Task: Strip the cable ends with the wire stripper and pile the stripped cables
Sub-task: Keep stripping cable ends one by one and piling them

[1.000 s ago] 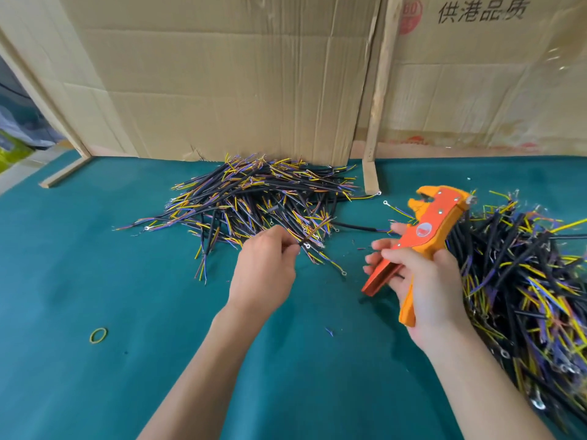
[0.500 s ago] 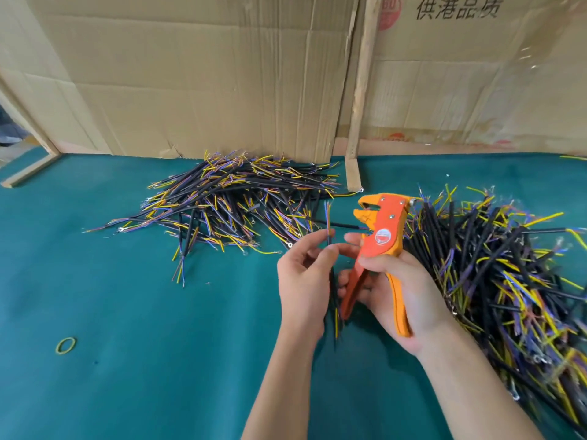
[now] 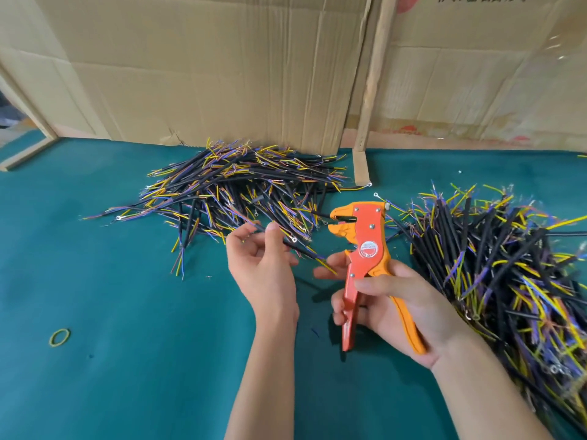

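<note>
My left hand (image 3: 265,268) pinches one black cable (image 3: 301,249) between thumb and fingers. The cable slants down to the right, with yellow and blue cores at its lower end. My right hand (image 3: 394,309) grips the orange wire stripper (image 3: 365,249) upright, with its jaws pointing left and nothing visible in them. The cable's end lies just left of the stripper's handle. One pile of black cables (image 3: 241,185) lies behind my left hand. A second, larger cable pile (image 3: 495,258) lies to the right of my right hand.
A teal cloth (image 3: 127,360) covers the table. Cardboard sheets (image 3: 222,74) and a wooden slat (image 3: 371,84) stand along the back. A yellow rubber band (image 3: 59,337) lies at the left. Small wire scraps dot the cloth.
My left hand picked one cable out of the left pile and carried it toward the stripper; it is now tilted from upright to slanted. The right hand moved the stripper inward.
</note>
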`<action>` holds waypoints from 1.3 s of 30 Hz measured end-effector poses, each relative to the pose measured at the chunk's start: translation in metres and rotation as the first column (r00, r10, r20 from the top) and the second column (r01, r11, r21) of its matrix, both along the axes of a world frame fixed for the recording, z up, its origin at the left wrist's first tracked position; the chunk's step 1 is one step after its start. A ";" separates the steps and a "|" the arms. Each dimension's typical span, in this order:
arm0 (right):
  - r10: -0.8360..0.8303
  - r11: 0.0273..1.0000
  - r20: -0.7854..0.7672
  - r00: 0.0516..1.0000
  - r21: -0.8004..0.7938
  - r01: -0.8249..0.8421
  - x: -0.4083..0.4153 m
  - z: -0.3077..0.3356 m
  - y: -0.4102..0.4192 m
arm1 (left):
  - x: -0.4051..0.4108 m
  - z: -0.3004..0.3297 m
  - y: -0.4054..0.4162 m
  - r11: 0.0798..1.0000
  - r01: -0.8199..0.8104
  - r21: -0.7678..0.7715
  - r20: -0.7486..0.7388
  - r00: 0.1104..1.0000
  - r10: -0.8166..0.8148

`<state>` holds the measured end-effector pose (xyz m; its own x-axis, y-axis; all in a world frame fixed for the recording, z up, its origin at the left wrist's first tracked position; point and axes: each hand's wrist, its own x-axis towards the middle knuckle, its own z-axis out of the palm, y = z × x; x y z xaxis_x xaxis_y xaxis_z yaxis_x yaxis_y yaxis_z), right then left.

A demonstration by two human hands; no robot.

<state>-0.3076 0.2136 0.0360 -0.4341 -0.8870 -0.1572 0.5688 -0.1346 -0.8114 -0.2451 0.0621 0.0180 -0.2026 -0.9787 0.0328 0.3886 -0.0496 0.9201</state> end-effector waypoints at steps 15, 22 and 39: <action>-0.168 0.978 0.034 0.985 -0.121 0.171 -0.007 0.002 -0.008 | -0.001 0.003 0.017 0.685 0.359 -0.634 0.606 0.781 0.151; -0.249 0.964 -0.017 0.968 -0.100 0.246 -0.008 0.002 -0.012 | 0.000 0.003 0.014 0.658 0.357 -0.663 0.607 0.770 0.195; -0.190 0.981 -0.203 0.960 -0.009 0.193 0.000 0.001 -0.019 | 0.004 0.002 0.001 0.744 0.494 -0.449 0.609 0.779 -0.149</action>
